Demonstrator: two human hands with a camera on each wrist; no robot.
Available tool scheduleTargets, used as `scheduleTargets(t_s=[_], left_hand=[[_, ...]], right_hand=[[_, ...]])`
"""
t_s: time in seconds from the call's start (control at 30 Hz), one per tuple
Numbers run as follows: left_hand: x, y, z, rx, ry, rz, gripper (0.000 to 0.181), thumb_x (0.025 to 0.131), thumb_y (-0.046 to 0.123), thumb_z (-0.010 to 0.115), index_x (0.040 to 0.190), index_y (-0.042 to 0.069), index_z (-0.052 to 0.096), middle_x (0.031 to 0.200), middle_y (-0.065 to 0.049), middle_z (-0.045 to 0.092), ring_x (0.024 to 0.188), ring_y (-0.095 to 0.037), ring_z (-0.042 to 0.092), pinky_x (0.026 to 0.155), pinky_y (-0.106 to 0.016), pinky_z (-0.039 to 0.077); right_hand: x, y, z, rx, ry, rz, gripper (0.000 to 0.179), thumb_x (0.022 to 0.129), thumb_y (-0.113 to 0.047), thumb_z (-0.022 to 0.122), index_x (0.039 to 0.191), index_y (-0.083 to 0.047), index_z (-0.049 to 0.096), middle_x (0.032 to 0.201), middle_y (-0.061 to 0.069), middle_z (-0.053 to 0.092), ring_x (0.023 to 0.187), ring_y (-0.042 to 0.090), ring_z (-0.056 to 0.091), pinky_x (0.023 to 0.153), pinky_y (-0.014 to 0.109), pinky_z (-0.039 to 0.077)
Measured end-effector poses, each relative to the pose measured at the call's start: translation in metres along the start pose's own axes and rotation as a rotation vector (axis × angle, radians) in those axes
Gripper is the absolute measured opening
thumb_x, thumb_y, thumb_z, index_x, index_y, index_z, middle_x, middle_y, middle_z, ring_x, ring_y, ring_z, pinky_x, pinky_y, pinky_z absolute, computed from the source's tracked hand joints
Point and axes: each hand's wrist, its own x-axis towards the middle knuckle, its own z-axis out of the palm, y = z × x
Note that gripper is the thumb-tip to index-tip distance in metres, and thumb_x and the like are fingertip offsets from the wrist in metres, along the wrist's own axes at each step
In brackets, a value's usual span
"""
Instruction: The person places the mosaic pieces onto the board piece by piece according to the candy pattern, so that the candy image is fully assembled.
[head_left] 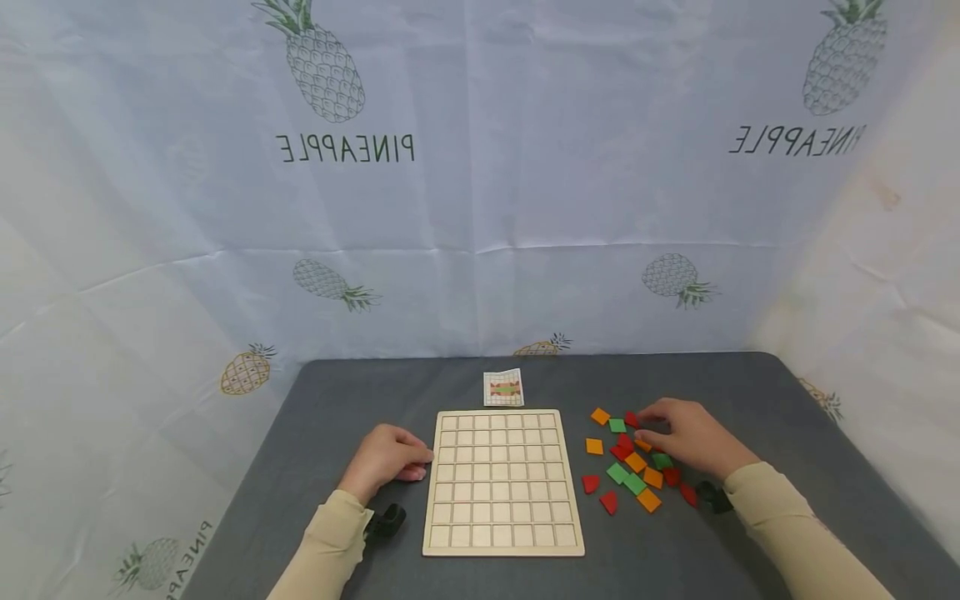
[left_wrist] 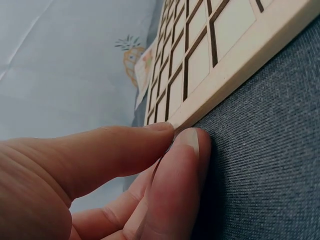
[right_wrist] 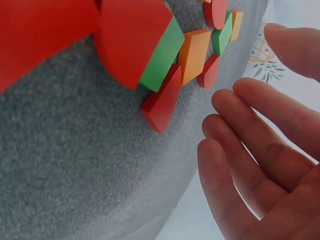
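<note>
A pale wooden grid board [head_left: 501, 493] lies flat in the middle of the dark table. My left hand [head_left: 385, 460] is at its left edge; in the left wrist view the thumb [left_wrist: 145, 142] and a fingertip meet there, pinching the rim. To the right of the board are scattered flat red, orange and green pieces, among them an orange square [head_left: 648, 500], a green piece [head_left: 617, 472] and a red rounded piece [head_left: 609, 502]. Over the far right of these pieces hovers my right hand [head_left: 693, 435], its fingers loosely spread and holding nothing in the right wrist view.
A small printed card [head_left: 502, 388] with a coloured pattern on a grid stands or lies just behind the board. Pineapple-printed cloth [head_left: 480, 200] hangs behind the dark table [head_left: 375, 392] and along both sides. Black straps [head_left: 386, 521] sit at the wrists.
</note>
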Motion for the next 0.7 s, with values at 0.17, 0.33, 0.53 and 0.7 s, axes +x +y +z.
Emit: scheduleTargets(t_s=[0.17,0.33,0.53,0.7], left_hand=[[-0.001,0.000,0.001,0.005,-0.005,-0.009,0.015,0.090,0.010,0.086,0.098,-0.001,0.081,0.083,-0.011,0.078,0.067,-0.014,0.075,0.065,-0.032,0.067],[0.001,0.000,0.001,0.002,-0.011,-0.013,0.015,0.090,0.009,0.086,0.099,-0.001,0.081,0.084,-0.011,0.078,0.068,-0.014,0.076,0.065,-0.032,0.067],[0.003,-0.002,-0.001,0.001,-0.025,-0.012,0.015,0.089,0.010,0.087,0.098,-0.001,0.081,0.083,-0.011,0.078,0.067,-0.014,0.076,0.066,-0.032,0.067],[0.003,0.001,-0.001,0.001,-0.043,-0.034,0.017,0.087,0.014,0.090,0.096,0.001,0.082,0.081,-0.011,0.079,0.067,-0.014,0.076,0.066,-0.031,0.066]], right_hand=[[-0.001,0.000,0.001,0.007,-0.010,0.000,0.036,0.100,-0.030,0.080,0.126,-0.005,0.078,0.120,0.010,0.077,0.107,0.030,0.074,0.088,0.050,0.065],[-0.004,0.009,-0.001,0.011,-0.001,0.002,0.033,0.101,-0.026,0.079,0.126,-0.005,0.078,0.121,0.010,0.077,0.106,0.029,0.074,0.088,0.049,0.066],[-0.012,0.023,-0.005,-0.012,-0.013,-0.006,0.026,0.097,-0.017,0.081,0.120,-0.006,0.080,0.115,0.006,0.078,0.105,0.030,0.074,0.089,0.051,0.065],[-0.015,0.034,-0.005,-0.041,-0.024,0.025,0.027,0.093,-0.016,0.085,0.119,-0.010,0.081,0.114,0.004,0.077,0.106,0.030,0.072,0.089,0.052,0.064]])
